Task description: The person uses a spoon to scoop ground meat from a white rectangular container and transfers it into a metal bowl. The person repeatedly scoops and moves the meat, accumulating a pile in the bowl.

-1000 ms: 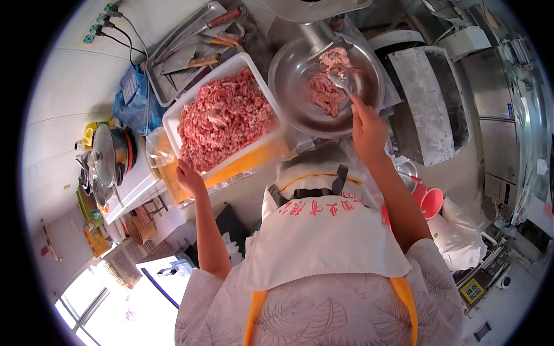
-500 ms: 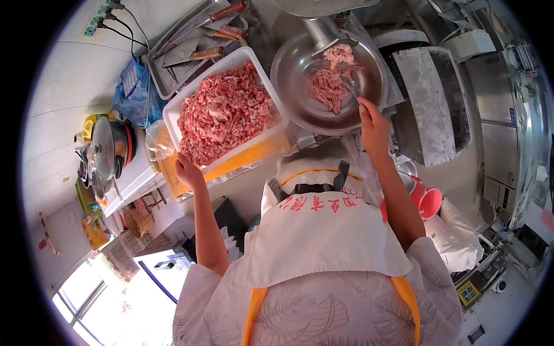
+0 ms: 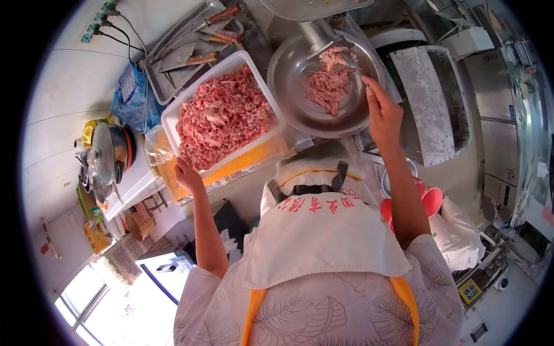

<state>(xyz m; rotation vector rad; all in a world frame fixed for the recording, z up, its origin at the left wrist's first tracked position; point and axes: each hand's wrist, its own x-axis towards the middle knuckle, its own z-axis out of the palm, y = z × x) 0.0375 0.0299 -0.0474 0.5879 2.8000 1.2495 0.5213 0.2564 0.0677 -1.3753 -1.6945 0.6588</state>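
My right hand (image 3: 384, 112) is closed around the handle of a slim metal utensil (image 3: 352, 61), a spoon or a fork; I cannot tell which. Its far end touches ground meat (image 3: 334, 56) at the mouth of a meat grinder (image 3: 317, 36). Below that mouth sits a wide steel bowl (image 3: 288, 101), with more ground meat (image 3: 326, 87) in it. My left hand (image 3: 188, 176) grips the near left corner of a white plastic tub (image 3: 168, 128). A large heap of red and white ground meat (image 3: 222, 118) fills the tub.
Behind the tub lies a metal tray (image 3: 157, 78) with several knives and cleavers (image 3: 202, 58). A blue plastic bag (image 3: 135, 104) and a lidded pot (image 3: 105, 153) stand to the left. On the right are a dusty pale box-shaped machine (image 3: 424, 104) and red containers (image 3: 428, 200).
My right hand has moved up and slightly right, bringing the utensil from the meat in the bowl to the grinder mouth. My left hand stays at the tub's corner.
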